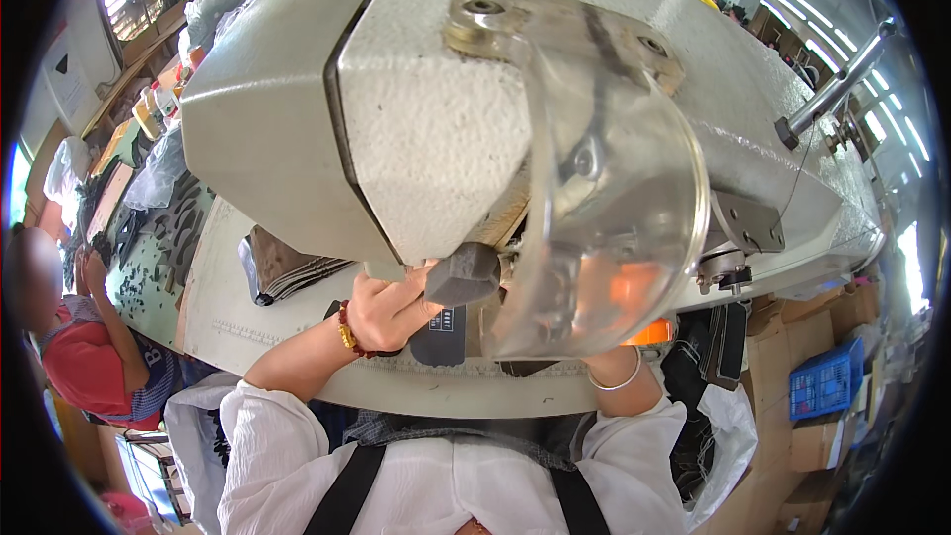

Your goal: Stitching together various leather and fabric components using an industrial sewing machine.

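Observation:
A large off-white sewing machine head (426, 139) fills the middle of the view. My left hand (381, 315), with a beaded bracelet at its wrist, reaches up under its front edge. The fingers are bent and closed; their tips are hidden by the machine and a dark grey block (464, 275). Just below them lies a dark grey flat piece (439, 339) with white printing. A clear curved guard (614, 178) hangs to the right. My right hand (609, 367) shows only at the wrist, with a silver bangle; its fingers are hidden behind the guard and an orange glow.
Folded brown and dark fabric pieces (287, 266) lie on the table (233, 312) at left. Another person in a red top (94, 362) sits farther left, beside a green surface with dark cut pieces (168, 238). Dark strips (708, 347) and a blue crate (825, 379) are at right.

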`<state>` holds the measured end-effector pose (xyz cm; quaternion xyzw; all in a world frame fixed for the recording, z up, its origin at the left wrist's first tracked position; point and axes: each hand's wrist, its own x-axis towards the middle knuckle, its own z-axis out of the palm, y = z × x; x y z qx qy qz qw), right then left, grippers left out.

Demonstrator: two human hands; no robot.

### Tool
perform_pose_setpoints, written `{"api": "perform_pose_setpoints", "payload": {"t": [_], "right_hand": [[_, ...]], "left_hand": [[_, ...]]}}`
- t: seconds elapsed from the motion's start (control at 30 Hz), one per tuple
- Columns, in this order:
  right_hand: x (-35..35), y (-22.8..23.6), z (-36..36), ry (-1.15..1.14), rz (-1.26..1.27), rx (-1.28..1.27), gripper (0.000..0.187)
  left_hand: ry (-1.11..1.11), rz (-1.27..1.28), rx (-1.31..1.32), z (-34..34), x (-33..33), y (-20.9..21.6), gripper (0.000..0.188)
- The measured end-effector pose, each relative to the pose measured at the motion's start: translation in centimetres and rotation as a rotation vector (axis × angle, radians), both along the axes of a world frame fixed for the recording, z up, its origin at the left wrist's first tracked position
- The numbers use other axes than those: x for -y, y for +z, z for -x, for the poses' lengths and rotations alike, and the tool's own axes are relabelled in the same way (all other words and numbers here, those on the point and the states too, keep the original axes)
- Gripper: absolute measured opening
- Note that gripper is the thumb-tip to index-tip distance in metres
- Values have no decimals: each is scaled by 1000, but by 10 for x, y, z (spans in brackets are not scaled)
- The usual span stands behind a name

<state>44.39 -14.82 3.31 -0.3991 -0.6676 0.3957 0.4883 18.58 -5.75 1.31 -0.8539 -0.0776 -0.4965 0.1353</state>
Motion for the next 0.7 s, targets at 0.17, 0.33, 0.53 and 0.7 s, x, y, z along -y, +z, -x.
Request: {"api": "perform_pose_setpoints", "payload": {"t": [0.17,0.33,0.53,0.7], "right_hand": [[0,-15,1,104,126,-313,38],[2,-17,-3,115,447,-645,35],[2,-40,-6,826,562,-1422,54],[3,-82,-30,1009,709,-1894,60]], "left_hand": [[7,-16,9,1,-2,3,31],[-36,51,-55,7,-2,12,30],[-38,58,-19,3,3,27,27],[-153,144,-11,3,-1,36,28]]}}
